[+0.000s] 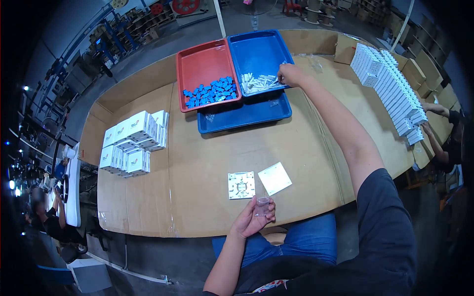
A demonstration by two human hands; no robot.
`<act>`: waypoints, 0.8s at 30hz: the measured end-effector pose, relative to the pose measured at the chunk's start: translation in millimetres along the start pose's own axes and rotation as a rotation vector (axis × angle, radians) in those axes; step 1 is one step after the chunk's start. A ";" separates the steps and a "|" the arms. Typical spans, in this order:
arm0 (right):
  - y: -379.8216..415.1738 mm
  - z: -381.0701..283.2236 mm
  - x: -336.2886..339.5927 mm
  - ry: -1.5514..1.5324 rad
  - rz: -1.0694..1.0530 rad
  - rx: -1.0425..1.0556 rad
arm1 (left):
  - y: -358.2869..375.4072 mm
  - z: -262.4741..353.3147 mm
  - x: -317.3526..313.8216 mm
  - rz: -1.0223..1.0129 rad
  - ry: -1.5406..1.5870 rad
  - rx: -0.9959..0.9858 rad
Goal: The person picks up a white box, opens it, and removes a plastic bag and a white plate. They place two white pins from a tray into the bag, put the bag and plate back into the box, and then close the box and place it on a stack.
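My left hand [253, 217] is closed around a small clear plastic bag [262, 207] near the table's front edge; its mouth looks open. Just beyond it lies a square white plate with a moulded inner frame [241, 185]. A flat white square cover [275, 178] sits tilted to its right. My right hand [291, 75] reaches into the front right of the upper blue tray [259, 47], at the small white parts [257, 83]. Its fingers are pinched together, and what is between them is too small to make out.
A red tray [202, 56] holds blue pieces [212, 92]. Another blue tray [247, 121] stands in front, partly underneath. White boxes [131, 140] are stacked at left, and a long stack of white boxes [387, 89] stands at right, beside another person's hands [429, 130]. Cardboard [207, 158] covers the table.
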State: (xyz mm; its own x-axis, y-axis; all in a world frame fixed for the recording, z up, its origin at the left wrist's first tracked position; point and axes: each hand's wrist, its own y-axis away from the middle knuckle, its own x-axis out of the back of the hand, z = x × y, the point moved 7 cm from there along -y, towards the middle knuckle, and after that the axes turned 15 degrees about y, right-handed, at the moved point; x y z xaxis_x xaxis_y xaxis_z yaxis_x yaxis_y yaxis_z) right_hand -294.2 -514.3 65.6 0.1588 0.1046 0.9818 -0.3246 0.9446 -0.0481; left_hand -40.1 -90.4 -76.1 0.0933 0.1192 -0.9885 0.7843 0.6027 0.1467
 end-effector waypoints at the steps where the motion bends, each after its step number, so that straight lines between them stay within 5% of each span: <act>1: -2.2 0.6 -1.1 0.012 0.000 0.008 | -0.1 -0.3 0.0 0.000 0.004 0.002; 14: 0.5 4.9 -9.5 -0.057 0.214 0.004 | -0.1 -1.0 -1.3 -0.001 0.025 0.007; 17: -8.2 23.1 -22.7 -0.378 0.298 -0.038 | -0.2 0.6 -3.7 -0.009 0.034 0.010; 20: 24.6 9.5 -0.8 -1.267 0.174 -0.372 | 0.0 0.2 -2.7 -0.023 0.044 0.018; 24: 68.9 -43.4 51.8 -1.729 0.176 -0.140 | -0.3 0.9 -5.1 -0.038 0.043 0.009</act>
State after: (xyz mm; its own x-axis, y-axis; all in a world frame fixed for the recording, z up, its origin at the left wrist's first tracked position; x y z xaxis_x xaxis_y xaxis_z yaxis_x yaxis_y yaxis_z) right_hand -267.9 -430.3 105.2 -0.9907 -0.1358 0.0075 -0.1359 0.9867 -0.0890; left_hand -40.2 -91.9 -71.1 0.0370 0.1298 -0.9909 0.7925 0.6002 0.1082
